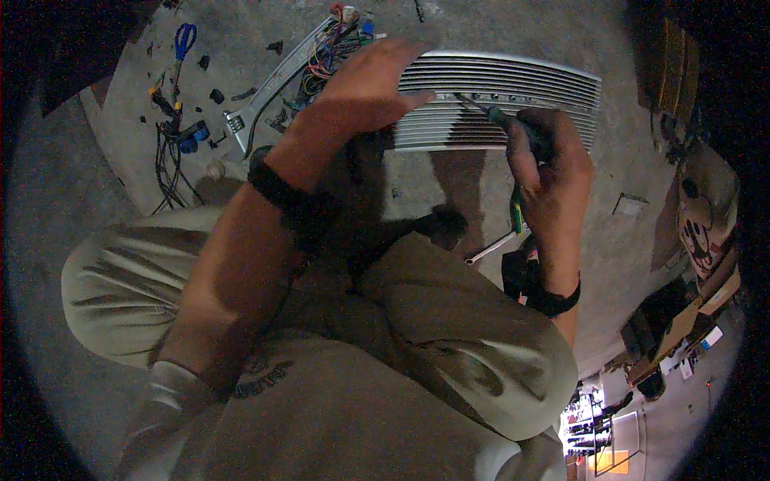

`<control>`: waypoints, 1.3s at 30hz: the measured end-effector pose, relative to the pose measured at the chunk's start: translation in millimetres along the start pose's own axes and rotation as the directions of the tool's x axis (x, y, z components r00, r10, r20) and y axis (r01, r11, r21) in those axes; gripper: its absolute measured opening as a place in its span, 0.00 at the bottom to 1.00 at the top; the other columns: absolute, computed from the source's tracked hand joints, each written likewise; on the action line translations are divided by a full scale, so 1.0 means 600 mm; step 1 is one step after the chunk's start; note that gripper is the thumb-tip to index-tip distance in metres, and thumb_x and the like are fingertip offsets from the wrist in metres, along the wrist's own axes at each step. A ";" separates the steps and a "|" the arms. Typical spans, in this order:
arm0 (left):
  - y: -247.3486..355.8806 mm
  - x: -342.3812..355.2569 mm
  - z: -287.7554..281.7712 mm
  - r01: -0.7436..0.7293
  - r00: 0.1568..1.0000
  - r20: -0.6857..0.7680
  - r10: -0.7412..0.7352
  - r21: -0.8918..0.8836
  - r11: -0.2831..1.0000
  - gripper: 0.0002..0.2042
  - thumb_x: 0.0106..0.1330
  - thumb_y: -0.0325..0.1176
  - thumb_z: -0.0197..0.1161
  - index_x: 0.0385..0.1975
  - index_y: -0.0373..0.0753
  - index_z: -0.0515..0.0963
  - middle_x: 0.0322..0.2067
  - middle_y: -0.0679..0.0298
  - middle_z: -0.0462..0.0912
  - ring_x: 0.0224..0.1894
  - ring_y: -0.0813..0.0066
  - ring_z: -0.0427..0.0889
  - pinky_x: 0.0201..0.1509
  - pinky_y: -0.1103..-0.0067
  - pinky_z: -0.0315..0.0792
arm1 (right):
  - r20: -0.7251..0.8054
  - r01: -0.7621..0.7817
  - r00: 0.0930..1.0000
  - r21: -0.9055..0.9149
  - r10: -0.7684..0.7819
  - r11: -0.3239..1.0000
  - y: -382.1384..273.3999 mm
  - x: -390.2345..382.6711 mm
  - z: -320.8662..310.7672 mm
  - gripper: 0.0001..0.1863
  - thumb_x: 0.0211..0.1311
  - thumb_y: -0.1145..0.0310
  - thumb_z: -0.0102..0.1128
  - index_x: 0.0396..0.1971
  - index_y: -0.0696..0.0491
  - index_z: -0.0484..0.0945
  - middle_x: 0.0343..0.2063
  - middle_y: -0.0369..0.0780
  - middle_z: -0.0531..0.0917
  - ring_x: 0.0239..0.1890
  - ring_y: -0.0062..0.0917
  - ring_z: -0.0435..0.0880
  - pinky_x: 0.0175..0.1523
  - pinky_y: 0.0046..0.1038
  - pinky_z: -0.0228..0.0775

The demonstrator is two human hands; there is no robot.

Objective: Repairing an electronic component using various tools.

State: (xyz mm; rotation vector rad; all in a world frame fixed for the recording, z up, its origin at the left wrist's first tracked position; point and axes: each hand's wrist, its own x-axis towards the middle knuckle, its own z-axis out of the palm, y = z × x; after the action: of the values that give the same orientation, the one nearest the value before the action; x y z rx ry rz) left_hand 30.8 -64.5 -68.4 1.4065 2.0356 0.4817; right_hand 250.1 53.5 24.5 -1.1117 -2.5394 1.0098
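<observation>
A silver finned metal heat sink lies in front of me, with a smooth strip running along its middle. At its left end my left hand grips it, fingers over the far edge and thumb on the strip. My right hand is closed around a screwdriver with a dark green handle. Its thin shaft points left, and the tip meets or nearly meets the strip by my left thumb. A green and yellow piece shows below my right palm; whether it belongs to the screwdriver I cannot tell.
A combination wrench lies near my right wrist. On the floor at left are a large adjustable wrench, coloured wires, blue-handled scissors and dark cables. Boxes stand at right.
</observation>
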 end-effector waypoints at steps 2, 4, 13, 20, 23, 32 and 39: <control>-0.001 0.000 0.001 -0.020 1.000 0.012 0.020 0.021 1.000 0.32 0.62 0.50 0.70 0.63 0.37 0.73 0.62 0.48 0.75 0.67 0.48 0.70 0.74 0.61 0.62 | 0.017 0.033 0.999 0.000 -0.033 0.999 -0.009 0.010 0.001 0.12 0.63 0.66 0.67 0.38 0.57 0.77 0.33 0.47 0.80 0.33 0.45 0.82 0.37 0.39 0.75; 0.000 0.001 0.001 -0.028 1.000 0.008 0.028 0.047 0.998 0.32 0.62 0.50 0.70 0.63 0.38 0.73 0.62 0.48 0.75 0.68 0.49 0.71 0.74 0.62 0.62 | 0.032 0.121 0.992 -0.042 -0.120 0.992 -0.017 0.025 0.002 0.11 0.64 0.67 0.67 0.37 0.57 0.77 0.32 0.46 0.80 0.31 0.44 0.81 0.37 0.38 0.74; -0.005 -0.004 0.001 -0.025 1.000 -0.005 0.025 0.000 1.000 0.32 0.60 0.43 0.72 0.64 0.38 0.72 0.62 0.50 0.75 0.67 0.50 0.71 0.73 0.62 0.63 | 0.179 0.386 0.913 -0.084 -0.367 0.919 -0.044 0.103 0.018 0.12 0.69 0.65 0.62 0.34 0.59 0.74 0.28 0.50 0.79 0.31 0.48 0.79 0.36 0.41 0.70; 0.017 0.000 -0.024 -0.016 0.998 0.064 0.012 0.058 0.998 0.35 0.51 0.49 0.76 0.58 0.37 0.75 0.56 0.48 0.78 0.60 0.49 0.77 0.66 0.59 0.69 | 0.060 0.283 0.957 0.027 -0.285 0.959 -0.055 0.103 0.053 0.14 0.71 0.63 0.59 0.32 0.59 0.74 0.25 0.51 0.77 0.30 0.51 0.77 0.35 0.43 0.68; 0.048 0.009 -0.030 0.024 0.999 0.035 -0.027 0.062 0.998 0.32 0.48 0.53 0.75 0.49 0.37 0.79 0.47 0.46 0.82 0.51 0.46 0.81 0.59 0.57 0.74 | 0.009 0.335 0.942 -0.026 -0.335 0.942 -0.055 0.105 0.062 0.15 0.72 0.61 0.57 0.30 0.58 0.73 0.24 0.51 0.75 0.29 0.51 0.76 0.36 0.45 0.67; 0.065 0.042 0.009 -0.064 0.948 -0.310 0.076 0.051 0.997 0.20 0.50 0.51 0.72 0.28 0.38 0.83 0.27 0.48 0.84 0.33 0.45 0.86 0.38 0.58 0.81 | 0.229 0.294 0.944 -0.250 -0.239 0.923 -0.074 0.122 0.038 0.26 0.66 0.47 0.63 0.52 0.54 0.79 0.43 0.45 0.84 0.50 0.40 0.81 0.55 0.39 0.71; 0.071 0.043 0.000 -0.138 0.962 -0.219 0.161 0.117 0.983 0.18 0.51 0.49 0.70 0.27 0.38 0.82 0.26 0.48 0.84 0.32 0.45 0.85 0.37 0.58 0.80 | -0.123 0.329 0.934 -0.076 -0.337 0.941 -0.069 0.110 0.056 0.21 0.65 0.49 0.59 0.39 0.55 0.81 0.35 0.50 0.83 0.46 0.47 0.82 0.51 0.45 0.74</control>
State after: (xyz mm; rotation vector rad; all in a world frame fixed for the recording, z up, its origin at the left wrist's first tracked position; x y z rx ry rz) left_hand 54.8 -24.9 -49.7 1.6401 2.1680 0.6384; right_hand 166.0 63.1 20.5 -0.6963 -2.5407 0.7566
